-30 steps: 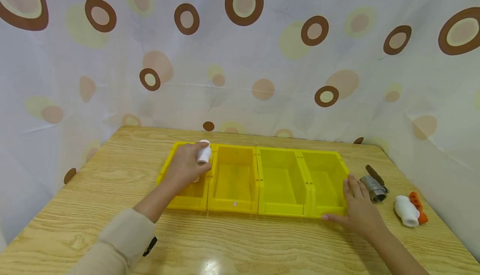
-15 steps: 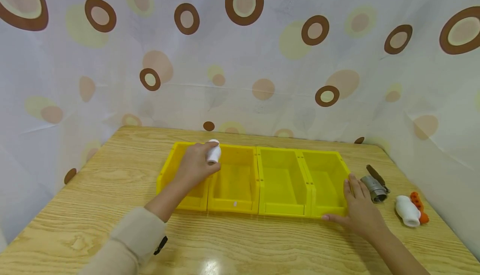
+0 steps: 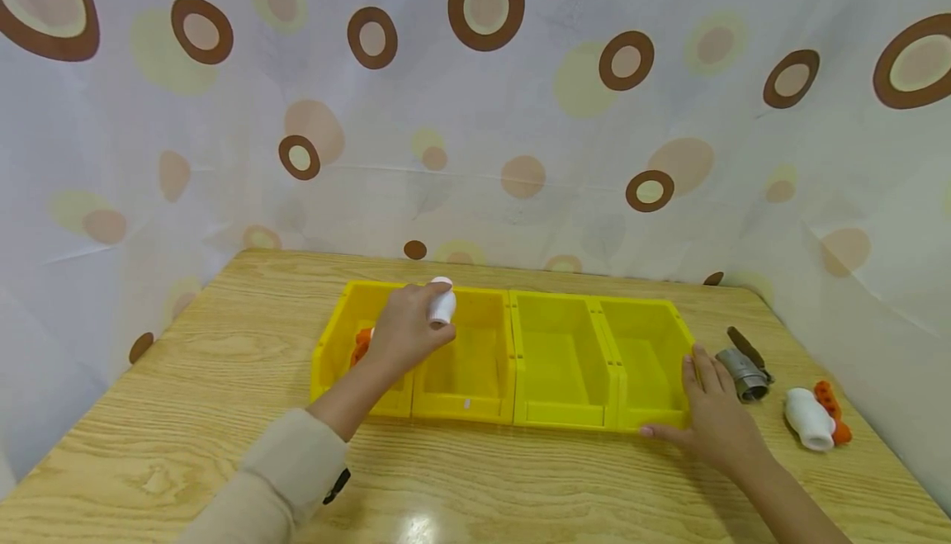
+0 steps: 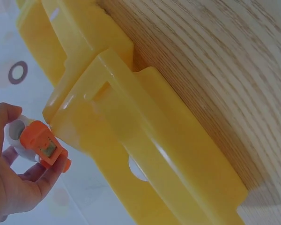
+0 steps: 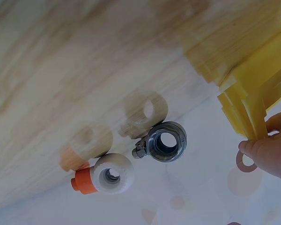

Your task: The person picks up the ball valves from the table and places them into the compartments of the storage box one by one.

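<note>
My left hand (image 3: pixel 407 325) pinches a white plastic ball valve (image 3: pixel 442 306) between thumb and fingers, above the divide between the two left yellow bins. Its orange handle (image 4: pixel 43 143) shows in the left wrist view, turned toward the palm. In the leftmost bin (image 3: pixel 334 338) lies another valve with an orange handle (image 3: pixel 361 346), partly hidden by my left hand. My right hand (image 3: pixel 713 412) grips the front right corner of the rightmost yellow bin (image 3: pixel 650 420), thumb on the front and fingers over the side wall.
The yellow bins stand joined in a row on a wooden table (image 3: pixel 475 486). Right of them lie a grey metal fitting (image 3: pixel 743 375) with a brown lever and a white valve (image 3: pixel 808 420) with an orange handle. A patterned curtain (image 3: pixel 475 115) hangs behind.
My left hand has moved right with the ball valve, from over the leftmost bin toward the second, uncovering the orange handle in the leftmost bin. My right hand has stayed in place.
</note>
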Demonstrator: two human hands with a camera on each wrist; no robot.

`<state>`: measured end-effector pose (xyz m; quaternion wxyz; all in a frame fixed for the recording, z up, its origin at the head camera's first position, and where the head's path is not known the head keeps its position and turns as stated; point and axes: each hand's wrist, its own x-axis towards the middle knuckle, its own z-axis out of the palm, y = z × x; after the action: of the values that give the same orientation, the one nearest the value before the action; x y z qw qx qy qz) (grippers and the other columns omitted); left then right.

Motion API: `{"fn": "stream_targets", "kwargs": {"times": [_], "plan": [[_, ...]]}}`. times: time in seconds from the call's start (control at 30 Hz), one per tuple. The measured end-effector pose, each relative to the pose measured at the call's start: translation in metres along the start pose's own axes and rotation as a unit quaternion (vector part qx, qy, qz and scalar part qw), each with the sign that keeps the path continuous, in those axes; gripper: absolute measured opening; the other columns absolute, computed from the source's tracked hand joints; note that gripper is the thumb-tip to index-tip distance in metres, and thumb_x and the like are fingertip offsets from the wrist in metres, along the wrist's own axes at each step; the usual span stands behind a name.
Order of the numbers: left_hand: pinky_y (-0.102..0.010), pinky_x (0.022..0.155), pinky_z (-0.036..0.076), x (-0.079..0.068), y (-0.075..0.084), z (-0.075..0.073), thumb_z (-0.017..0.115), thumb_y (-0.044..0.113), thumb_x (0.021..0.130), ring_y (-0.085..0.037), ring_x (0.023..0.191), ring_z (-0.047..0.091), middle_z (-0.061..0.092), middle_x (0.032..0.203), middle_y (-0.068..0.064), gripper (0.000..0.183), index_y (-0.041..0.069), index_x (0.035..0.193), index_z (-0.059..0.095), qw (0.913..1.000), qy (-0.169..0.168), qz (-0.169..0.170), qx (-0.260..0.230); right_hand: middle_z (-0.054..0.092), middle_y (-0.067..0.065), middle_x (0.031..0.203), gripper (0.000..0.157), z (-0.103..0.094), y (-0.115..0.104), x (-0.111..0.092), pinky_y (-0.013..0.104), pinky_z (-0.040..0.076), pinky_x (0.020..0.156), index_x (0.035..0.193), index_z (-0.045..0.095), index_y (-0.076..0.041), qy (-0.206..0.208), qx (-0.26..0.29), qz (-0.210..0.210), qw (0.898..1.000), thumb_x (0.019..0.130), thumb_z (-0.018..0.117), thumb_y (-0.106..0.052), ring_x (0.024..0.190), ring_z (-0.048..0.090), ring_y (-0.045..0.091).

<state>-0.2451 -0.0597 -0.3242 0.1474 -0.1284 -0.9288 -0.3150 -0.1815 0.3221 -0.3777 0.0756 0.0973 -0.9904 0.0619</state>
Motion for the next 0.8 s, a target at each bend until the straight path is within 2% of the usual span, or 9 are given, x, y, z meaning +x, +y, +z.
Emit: {"fn": "stream_targets", "kwargs": {"times": [0.3,0.47,0.8], "plan": [[-0.027,0.056,0.048,-0.001,0.005,0.005,0.069,0.014,0.073,-0.029,0.085,0.057,0.065,0.100,-0.017,0.048,0.013,0.120,0.062,0.9998,0.012,0.012,-0.011,0.009,0.038,0.147,0.119,-0.001,0.000,0.000,0.069,0.033,0.092,0.137,0.018,0.022,-0.007,0.006,0.005,1.000,0.068,0.067,-0.063,0.128,0.018,0.059],[-0.032,0.062,0.052,0.000,0.008,0.008,0.071,0.013,0.072,-0.031,0.091,0.058,0.066,0.105,-0.017,0.049,0.013,0.120,0.063,0.9990,0.028,0.020,-0.026,0.011,0.039,0.146,0.119,-0.002,0.000,0.000,0.069,0.031,0.094,0.136,0.021,0.023,-0.003,0.000,0.002,1.000,0.068,0.067,-0.063,0.127,0.018,0.059],[-0.033,0.068,0.052,0.001,0.015,0.020,0.072,0.014,0.073,-0.034,0.097,0.055,0.064,0.110,-0.018,0.050,0.011,0.122,0.062,0.9985,0.010,0.018,-0.050,0.011,0.039,0.146,0.118,-0.001,-0.001,0.000,0.068,0.034,0.092,0.136,0.020,0.022,-0.003,0.001,0.001,1.000,0.069,0.067,-0.063,0.126,0.020,0.060]]}}
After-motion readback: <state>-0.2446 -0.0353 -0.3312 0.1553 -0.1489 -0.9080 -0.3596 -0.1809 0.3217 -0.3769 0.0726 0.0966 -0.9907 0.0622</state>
